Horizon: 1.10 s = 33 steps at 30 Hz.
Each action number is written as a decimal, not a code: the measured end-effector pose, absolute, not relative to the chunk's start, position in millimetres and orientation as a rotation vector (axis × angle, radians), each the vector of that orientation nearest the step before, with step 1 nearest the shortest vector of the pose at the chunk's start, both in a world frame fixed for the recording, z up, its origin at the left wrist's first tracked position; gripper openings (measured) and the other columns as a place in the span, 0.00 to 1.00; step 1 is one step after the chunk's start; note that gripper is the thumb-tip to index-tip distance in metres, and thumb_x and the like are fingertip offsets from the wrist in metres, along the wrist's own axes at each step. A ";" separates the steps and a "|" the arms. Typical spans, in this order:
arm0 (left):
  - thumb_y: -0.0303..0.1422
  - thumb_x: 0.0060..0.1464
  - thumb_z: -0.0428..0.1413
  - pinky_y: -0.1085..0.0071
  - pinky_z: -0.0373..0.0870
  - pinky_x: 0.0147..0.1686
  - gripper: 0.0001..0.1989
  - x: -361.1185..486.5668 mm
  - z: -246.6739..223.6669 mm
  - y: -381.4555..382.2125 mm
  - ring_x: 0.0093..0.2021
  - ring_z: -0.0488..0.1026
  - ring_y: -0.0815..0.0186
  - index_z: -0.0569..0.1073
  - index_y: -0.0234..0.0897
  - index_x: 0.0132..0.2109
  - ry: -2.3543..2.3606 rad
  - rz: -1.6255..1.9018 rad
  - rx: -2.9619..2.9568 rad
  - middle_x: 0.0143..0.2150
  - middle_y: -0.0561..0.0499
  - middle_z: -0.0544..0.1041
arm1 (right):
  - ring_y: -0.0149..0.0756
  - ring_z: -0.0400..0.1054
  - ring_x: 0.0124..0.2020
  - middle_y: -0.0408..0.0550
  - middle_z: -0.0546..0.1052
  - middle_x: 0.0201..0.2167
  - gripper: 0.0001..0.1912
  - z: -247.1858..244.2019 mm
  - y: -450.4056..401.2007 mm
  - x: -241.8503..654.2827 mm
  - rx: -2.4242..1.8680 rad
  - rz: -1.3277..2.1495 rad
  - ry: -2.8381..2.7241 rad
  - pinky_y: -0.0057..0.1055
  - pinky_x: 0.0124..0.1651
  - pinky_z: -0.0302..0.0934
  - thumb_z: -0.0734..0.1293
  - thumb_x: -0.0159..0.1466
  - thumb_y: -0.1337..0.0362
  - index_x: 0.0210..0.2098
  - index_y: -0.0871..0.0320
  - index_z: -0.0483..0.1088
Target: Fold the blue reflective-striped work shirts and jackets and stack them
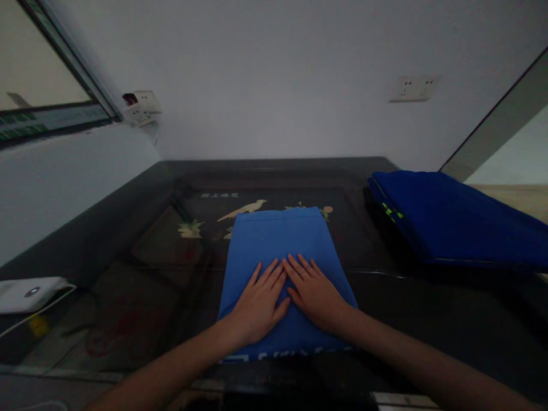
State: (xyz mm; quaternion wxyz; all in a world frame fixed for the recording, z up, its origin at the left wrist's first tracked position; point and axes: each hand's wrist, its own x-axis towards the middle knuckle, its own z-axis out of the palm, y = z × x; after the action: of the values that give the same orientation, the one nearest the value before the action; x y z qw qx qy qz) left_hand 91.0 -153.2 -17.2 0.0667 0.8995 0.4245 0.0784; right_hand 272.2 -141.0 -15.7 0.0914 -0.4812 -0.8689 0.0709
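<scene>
A light blue piece of fabric [278,234], flat and roughly rectangular, lies on the dark glossy table in front of me. White lettering shows along its near edge, partly cut off from view. My left hand [263,302] rests palm down on the fabric with its fingers stretched out. My right hand [317,294] lies flat on it too, fingers spread and pointing away from me. The fingertips of both hands meet near the middle of the cloth. Neither hand grips anything.
Right of the cloth lies a stack of dark blue folded fabric [462,222] with yellow-green marks on its side. A white device [32,294] with a cable sits at the table's left. The dark table [162,188] meets a wall with sockets [413,88].
</scene>
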 end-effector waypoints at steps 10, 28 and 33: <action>0.42 0.64 0.45 0.51 0.49 0.66 0.28 52.8 -18.1 -159.7 0.70 0.49 0.57 0.52 0.51 0.69 1.342 0.252 2.772 0.71 0.50 0.51 | 0.46 0.48 0.68 0.51 0.56 0.67 0.29 -19.0 -147.9 296.3 -1.353 0.142 -2.573 0.52 0.67 0.46 0.57 0.69 0.53 0.66 0.57 0.56; 0.35 0.62 0.45 0.41 0.47 0.65 0.24 97.1 -22.8 -200.5 0.67 0.56 0.53 0.62 0.44 0.65 1.608 0.572 2.643 0.65 0.45 0.63 | 0.47 0.47 0.68 0.52 0.55 0.67 0.27 -23.5 -203.8 293.5 -1.492 0.085 -2.379 0.53 0.65 0.52 0.57 0.67 0.60 0.65 0.56 0.58; 0.36 0.61 0.47 0.45 0.53 0.64 0.32 111.9 -37.3 -217.0 0.69 0.51 0.53 0.49 0.47 0.70 1.549 0.499 2.712 0.70 0.46 0.53 | 0.50 0.45 0.69 0.50 0.52 0.68 0.30 -37.0 -218.8 283.0 -1.524 0.080 -2.432 0.59 0.66 0.46 0.58 0.67 0.57 0.67 0.55 0.54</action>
State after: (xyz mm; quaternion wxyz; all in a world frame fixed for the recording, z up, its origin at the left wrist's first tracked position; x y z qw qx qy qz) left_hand 111.9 -217.0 -37.3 -0.0105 0.8575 0.4896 0.1579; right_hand 283.0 -218.8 -37.0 0.1349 -0.5261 -0.8392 0.0278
